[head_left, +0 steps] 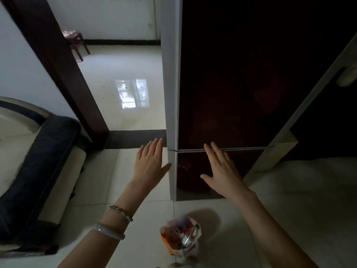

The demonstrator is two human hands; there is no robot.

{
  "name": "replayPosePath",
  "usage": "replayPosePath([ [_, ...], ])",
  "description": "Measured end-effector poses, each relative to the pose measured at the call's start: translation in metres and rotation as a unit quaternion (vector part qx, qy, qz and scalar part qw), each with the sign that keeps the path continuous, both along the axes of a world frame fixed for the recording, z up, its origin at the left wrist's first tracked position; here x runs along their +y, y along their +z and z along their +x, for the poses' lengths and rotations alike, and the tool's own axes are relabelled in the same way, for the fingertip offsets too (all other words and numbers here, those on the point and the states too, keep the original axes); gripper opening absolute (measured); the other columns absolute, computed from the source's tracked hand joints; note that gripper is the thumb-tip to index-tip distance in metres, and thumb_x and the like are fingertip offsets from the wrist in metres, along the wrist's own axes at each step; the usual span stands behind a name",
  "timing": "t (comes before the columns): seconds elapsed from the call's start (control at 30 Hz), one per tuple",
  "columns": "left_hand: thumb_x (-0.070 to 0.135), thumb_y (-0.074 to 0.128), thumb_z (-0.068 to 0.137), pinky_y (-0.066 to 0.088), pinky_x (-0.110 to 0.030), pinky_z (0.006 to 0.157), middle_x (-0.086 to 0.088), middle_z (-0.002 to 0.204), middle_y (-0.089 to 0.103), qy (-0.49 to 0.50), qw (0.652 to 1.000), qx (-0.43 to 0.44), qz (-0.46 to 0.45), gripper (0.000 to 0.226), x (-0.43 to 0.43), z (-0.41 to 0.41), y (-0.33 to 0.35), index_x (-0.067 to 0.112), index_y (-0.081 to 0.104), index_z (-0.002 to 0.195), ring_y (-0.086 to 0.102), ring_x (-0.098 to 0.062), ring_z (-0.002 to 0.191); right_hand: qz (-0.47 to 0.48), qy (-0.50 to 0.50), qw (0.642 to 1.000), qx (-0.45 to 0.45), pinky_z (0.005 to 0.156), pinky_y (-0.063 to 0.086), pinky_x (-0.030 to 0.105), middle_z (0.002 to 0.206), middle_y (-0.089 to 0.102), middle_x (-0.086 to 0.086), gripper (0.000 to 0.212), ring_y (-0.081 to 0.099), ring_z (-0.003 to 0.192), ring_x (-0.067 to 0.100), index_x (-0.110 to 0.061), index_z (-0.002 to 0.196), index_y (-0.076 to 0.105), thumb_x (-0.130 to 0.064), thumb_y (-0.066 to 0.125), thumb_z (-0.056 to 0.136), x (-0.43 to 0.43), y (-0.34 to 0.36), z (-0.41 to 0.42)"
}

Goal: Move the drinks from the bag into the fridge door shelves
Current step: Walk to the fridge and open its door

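Observation:
A tall fridge (231, 84) with dark glossy doors and a white side panel stands straight ahead, both doors closed; a thin seam splits upper door from lower. My left hand (150, 161) is spread open beside the fridge's left white edge, at seam height. My right hand (220, 167) is open too, fingers apart, in front of the lower door just below the seam. A plastic bag (180, 235) with colourful drinks inside sits on the floor tiles near me, between my forearms. The drinks are blurred.
A dark-cushioned sofa (38, 167) stands at the left. Behind it a dark wooden door frame (63, 74) opens onto a bright tiled room with a chair (75, 41). A white door (313, 105) with a handle lies right of the fridge.

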State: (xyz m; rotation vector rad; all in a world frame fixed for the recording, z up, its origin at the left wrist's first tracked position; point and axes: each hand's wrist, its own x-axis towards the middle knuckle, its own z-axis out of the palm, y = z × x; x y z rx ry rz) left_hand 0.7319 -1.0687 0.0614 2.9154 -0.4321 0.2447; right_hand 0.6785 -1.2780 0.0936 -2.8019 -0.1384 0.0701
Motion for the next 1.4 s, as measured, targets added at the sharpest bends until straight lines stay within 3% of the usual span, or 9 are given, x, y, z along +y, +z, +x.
replayPosePath([
  [0.2,0.047,0.051,0.089,0.015,-0.041,0.118,-0.008,0.156,0.021,0.042,0.997,-0.059,-0.018,0.079,0.004,0.046,0.053,0.012,0.011,0.148,0.019,-0.025,0.143,-0.016,0.057,0.993,-0.102,0.115,0.009,0.035,0.159,-0.003,0.005,0.088,0.003,0.145,0.023,-0.021,0.149,-0.001,-0.029,0.062,0.087,-0.004,0.050,0.057],
  [0.37,0.042,0.060,0.086,0.026,-0.041,0.112,-0.009,0.151,0.032,0.026,0.989,-0.057,-0.136,0.079,-0.006,0.089,0.098,0.011,0.020,0.146,0.032,-0.028,0.137,-0.033,0.082,0.980,-0.179,0.114,0.009,0.036,0.159,-0.003,0.008,0.088,0.003,0.145,0.026,-0.019,0.149,0.001,-0.028,0.063,0.086,-0.002,0.093,0.098],
  [0.53,0.040,0.061,0.086,0.025,-0.039,0.112,-0.009,0.153,0.028,0.015,0.981,-0.083,-0.174,0.081,-0.015,0.121,0.136,0.012,0.016,0.148,0.029,-0.026,0.139,-0.089,0.095,0.961,-0.243,0.109,-0.002,0.033,0.158,-0.009,0.011,0.087,-0.005,0.145,0.027,-0.017,0.149,0.000,-0.029,0.061,0.088,0.006,0.125,0.133],
  [0.67,0.039,0.063,0.086,0.026,-0.038,0.113,-0.009,0.155,0.023,0.022,0.972,-0.027,-0.232,0.085,-0.022,0.144,0.151,0.011,0.012,0.148,0.026,-0.025,0.141,-0.126,0.090,0.961,-0.230,0.110,-0.007,0.036,0.156,-0.018,0.012,0.088,-0.014,0.143,0.027,-0.017,0.148,-0.008,-0.031,0.057,0.090,0.014,0.132,0.155],
  [0.8,0.036,0.066,0.084,0.034,-0.034,0.105,-0.007,0.149,0.035,0.008,0.946,0.041,-0.322,0.080,-0.026,0.163,0.147,0.015,0.020,0.146,0.036,-0.024,0.136,-0.135,0.082,0.965,-0.211,0.113,-0.005,0.041,0.154,-0.022,0.014,0.090,-0.017,0.142,0.029,-0.015,0.147,-0.010,-0.033,0.057,0.089,0.014,0.134,0.169],
  [1.0,0.029,0.068,0.084,0.044,-0.026,0.092,-0.004,0.131,0.052,-0.004,0.896,0.076,-0.437,0.066,-0.043,0.173,0.131,0.012,0.032,0.136,0.053,-0.014,0.111,-0.160,0.083,0.964,-0.193,0.115,-0.005,0.045,0.154,-0.025,0.013,0.090,-0.020,0.142,0.028,-0.013,0.147,-0.010,-0.034,0.056,0.089,0.007,0.132,0.180],
  [1.07,0.031,0.070,0.082,0.046,-0.031,0.094,-0.008,0.130,0.051,0.011,0.895,0.069,-0.441,0.066,-0.048,0.175,0.124,0.008,0.034,0.133,0.053,-0.018,0.110,-0.165,0.084,0.964,-0.192,0.115,-0.005,0.046,0.154,-0.025,0.012,0.090,-0.020,0.142,0.028,-0.013,0.147,-0.009,-0.035,0.056,0.089,0.006,0.132,0.181],
  [1.27,0.035,0.071,0.081,0.041,-0.024,0.082,-0.008,0.124,0.048,0.039,0.906,0.054,-0.419,0.067,-0.055,0.174,0.127,0.004,0.033,0.127,0.047,-0.015,0.102,-0.195,0.080,0.960,-0.186,0.115,-0.005,0.046,0.154,-0.024,0.012,0.087,-0.019,0.142,0.028,-0.014,0.147,-0.009,-0.031,0.054,0.091,0.007,0.134,0.179],
  [1.4,0.032,0.068,0.083,0.042,-0.028,0.086,-0.015,0.126,0.049,0.046,0.908,0.034,-0.416,0.061,-0.057,0.170,0.124,0.001,0.034,0.124,0.051,-0.027,0.113,-0.203,0.082,0.959,-0.179,0.116,-0.004,0.045,0.156,-0.021,0.011,0.084,-0.016,0.143,0.026,-0.016,0.147,-0.009,-0.027,0.053,0.092,0.002,0.142,0.173],
])
